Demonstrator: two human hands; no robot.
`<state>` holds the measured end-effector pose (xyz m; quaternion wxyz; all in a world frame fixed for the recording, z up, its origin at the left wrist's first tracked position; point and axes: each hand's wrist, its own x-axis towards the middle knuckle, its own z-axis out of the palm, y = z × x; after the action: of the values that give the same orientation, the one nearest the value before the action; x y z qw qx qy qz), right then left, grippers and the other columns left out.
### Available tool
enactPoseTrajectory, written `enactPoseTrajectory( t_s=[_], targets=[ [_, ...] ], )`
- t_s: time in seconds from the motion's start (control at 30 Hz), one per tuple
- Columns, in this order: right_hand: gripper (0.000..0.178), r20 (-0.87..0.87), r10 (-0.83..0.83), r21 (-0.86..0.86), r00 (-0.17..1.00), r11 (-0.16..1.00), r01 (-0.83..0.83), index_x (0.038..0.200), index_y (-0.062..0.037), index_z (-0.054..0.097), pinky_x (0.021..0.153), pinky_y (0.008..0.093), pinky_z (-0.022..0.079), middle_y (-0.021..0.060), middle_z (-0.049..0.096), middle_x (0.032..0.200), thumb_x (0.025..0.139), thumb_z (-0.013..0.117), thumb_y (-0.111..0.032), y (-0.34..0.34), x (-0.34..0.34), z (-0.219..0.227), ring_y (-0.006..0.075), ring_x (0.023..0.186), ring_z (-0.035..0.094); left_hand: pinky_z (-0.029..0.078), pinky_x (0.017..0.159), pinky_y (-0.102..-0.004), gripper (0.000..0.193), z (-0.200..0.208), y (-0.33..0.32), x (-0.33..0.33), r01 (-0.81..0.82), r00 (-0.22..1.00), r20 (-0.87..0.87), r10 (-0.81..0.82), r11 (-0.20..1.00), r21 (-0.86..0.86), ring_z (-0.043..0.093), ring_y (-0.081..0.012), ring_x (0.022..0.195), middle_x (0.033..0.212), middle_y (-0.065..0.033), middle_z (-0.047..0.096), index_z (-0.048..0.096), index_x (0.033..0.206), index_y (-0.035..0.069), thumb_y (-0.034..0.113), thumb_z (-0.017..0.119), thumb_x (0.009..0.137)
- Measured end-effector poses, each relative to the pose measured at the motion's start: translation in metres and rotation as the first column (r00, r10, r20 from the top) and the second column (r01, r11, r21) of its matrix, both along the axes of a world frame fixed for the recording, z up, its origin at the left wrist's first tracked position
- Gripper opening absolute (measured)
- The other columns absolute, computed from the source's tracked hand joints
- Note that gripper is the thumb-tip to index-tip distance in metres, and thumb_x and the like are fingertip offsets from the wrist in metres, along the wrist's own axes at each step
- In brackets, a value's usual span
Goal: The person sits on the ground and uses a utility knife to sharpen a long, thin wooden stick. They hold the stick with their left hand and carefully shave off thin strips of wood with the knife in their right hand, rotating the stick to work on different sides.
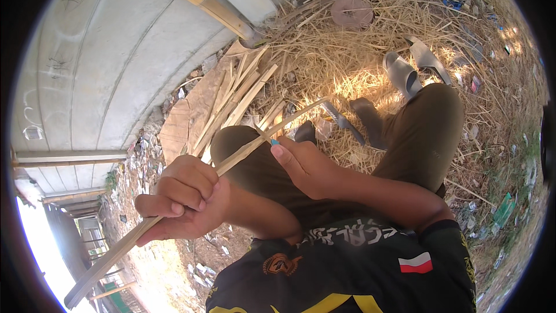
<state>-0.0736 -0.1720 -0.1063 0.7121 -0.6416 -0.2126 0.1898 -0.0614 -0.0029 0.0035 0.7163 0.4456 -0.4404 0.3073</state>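
A long, pale bamboo strip [243, 153] runs slantwise from the lower left up over my left knee. My left hand [185, 197] is closed around its lower part, and the strip's end sticks out below the fist. Nearer the upper end, my right hand [307, 168] is closed, thumb pressed forward, on a small knife-like tool [274, 142]. Only a bit of blue and a thin pale piece crossing the strip show; the fingers hide the rest.
Split bamboo pieces [234, 101] lie on flattened cardboard [176, 127] beside a panel wall [116, 52]. Shavings [313, 46] cover the ground ahead, with a round brownish slab [352, 11], grey sandals [402, 75] and a slim grey object [344, 123] by my feet.
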Motion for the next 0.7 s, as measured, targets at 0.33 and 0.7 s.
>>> enactPoseTrajectory(
  t_s=[0.33,0.7],
  targets=[
    [0.06,-0.063,-0.055,-0.064,0.996,0.997,0.051,0.091,0.0019,0.059,0.069,0.0491,0.046,0.0219,0.059,0.069,0.114,0.031,-0.045,0.008,0.009,-0.011,0.0408,0.069,0.062,0.028,0.033,-0.026,0.062,-0.004,0.015,0.001,-0.011,1.0,-0.018,0.012,1.0,0.015,0.035,-0.0117,0.039,0.054,-0.0031,0.04,0.04,0.085,0.011,0.066,0.026,0.109],
    [0.059,0.031,-0.016,-0.011,0.999,1.0,0.017,0.097,0.0032,0.057,0.067,0.0451,0.043,0.0189,0.054,0.067,0.115,0.029,-0.045,0.004,0.004,-0.003,0.0324,0.063,0.053,0.028,0.035,-0.024,0.059,0.0,-0.003,0.002,-0.026,1.0,0.003,0.026,0.998,0.065,0.034,-0.0092,0.039,0.054,-0.0012,0.041,0.042,0.084,0.013,0.065,0.029,0.109]
  ],
)
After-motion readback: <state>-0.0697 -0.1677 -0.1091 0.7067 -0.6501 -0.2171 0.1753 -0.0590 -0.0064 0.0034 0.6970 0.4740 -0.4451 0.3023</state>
